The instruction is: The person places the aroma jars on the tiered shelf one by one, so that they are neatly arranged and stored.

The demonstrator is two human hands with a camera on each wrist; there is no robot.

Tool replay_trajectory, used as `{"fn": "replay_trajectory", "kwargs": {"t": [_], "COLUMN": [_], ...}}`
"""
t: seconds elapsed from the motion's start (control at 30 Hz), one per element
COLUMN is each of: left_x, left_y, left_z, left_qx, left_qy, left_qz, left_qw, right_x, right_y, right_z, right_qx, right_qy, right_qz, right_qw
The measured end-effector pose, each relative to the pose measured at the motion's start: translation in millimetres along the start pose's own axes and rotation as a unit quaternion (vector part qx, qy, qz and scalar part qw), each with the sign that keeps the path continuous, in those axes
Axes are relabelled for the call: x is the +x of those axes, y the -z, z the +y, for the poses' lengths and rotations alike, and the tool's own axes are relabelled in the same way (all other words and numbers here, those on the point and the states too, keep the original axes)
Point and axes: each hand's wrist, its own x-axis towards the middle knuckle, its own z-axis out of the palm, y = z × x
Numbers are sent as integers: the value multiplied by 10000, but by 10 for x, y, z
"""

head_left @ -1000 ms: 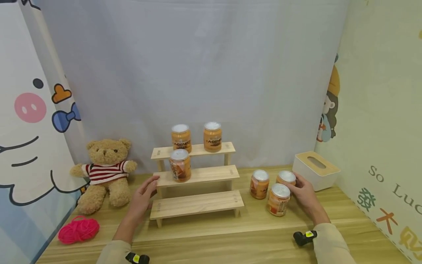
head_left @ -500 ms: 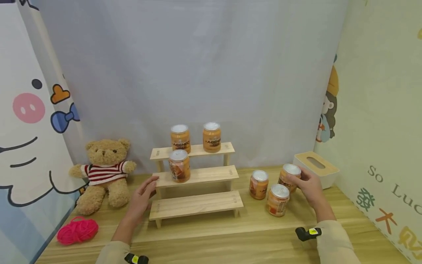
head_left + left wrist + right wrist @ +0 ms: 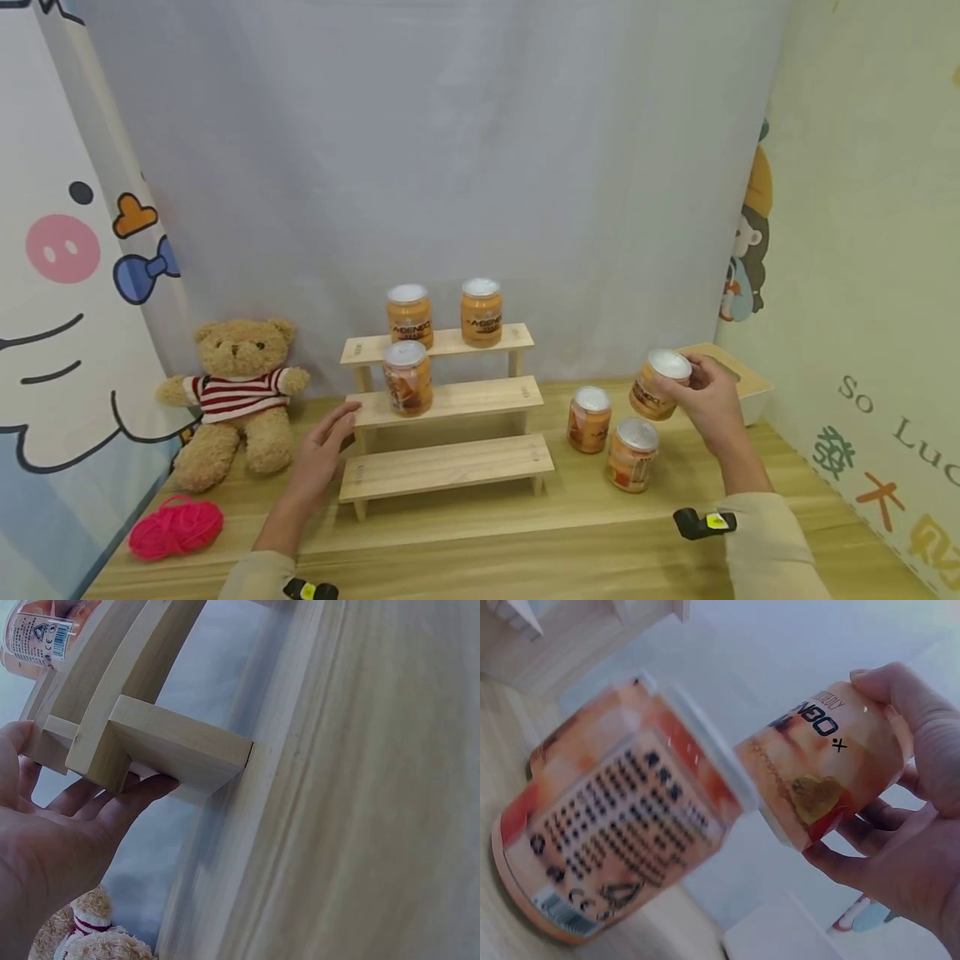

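Observation:
My right hand [image 3: 712, 400] grips an orange can [image 3: 649, 393] with a silver lid, thumb and fingers round its side. It hangs tilted above the table at the right, and its printed label faces the camera in the right wrist view. Two similar cans stand upright just below: a left one [image 3: 588, 422] and a nearer one [image 3: 632, 461]. At the other side, my left hand [image 3: 318, 450] rests its extended fingers [image 3: 154, 787] against the left end of a three-step wooden stand [image 3: 450, 467]. One can [image 3: 408, 383] is on the middle step, two on the top step.
A teddy bear [image 3: 243, 408] in a striped shirt sits left of the stand, with a bundle of pink yarn [image 3: 176, 527] before it. Behind my right hand is a white tissue box [image 3: 753, 404] with a wooden lid. A grey curtain [image 3: 480, 167] hangs at the back.
My right hand has lifted the rear can off the table, moving it up and slightly right while tilting it. My left hand stays at the stand's end.

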Motion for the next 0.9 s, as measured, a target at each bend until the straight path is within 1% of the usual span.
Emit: {"fn": "replay_trajectory", "kwargs": {"t": [0.07,0.13,0.23,0.3,0.4,0.7,0.9], "left_x": [-1,-2,-6,-11,-18,-15,-12], "left_y": [-1,-1,3,6,9,-11,-14], "left_z": [2,3,5,5,4,12,17], "left_qx": [-14,-6,31,68,73,95,141], "left_qy": [-7,-9,-20,-8,12,-90,-89], "left_qz": [-7,-2,25,39,19,8,49], "left_qw": [10000,10000,10000,10000,10000,9999,9998], "right_x": [-3,-7,-14,-16,-28,-101,-153], "right_y": [-34,-80,-171,-239,-337,-595,-779], "right_z": [-81,-148,-205,-224,-247,-434,-533], "right_qx": [-42,53,378,632,839,867,1059], "right_qy": [17,8,-58,-120,-159,-202,2], "right_qz": [-139,-314,-597,-733,-889,-1321,-1421], "right_qw": [9999,9995,9975,9952,9924,9872,9842]}}
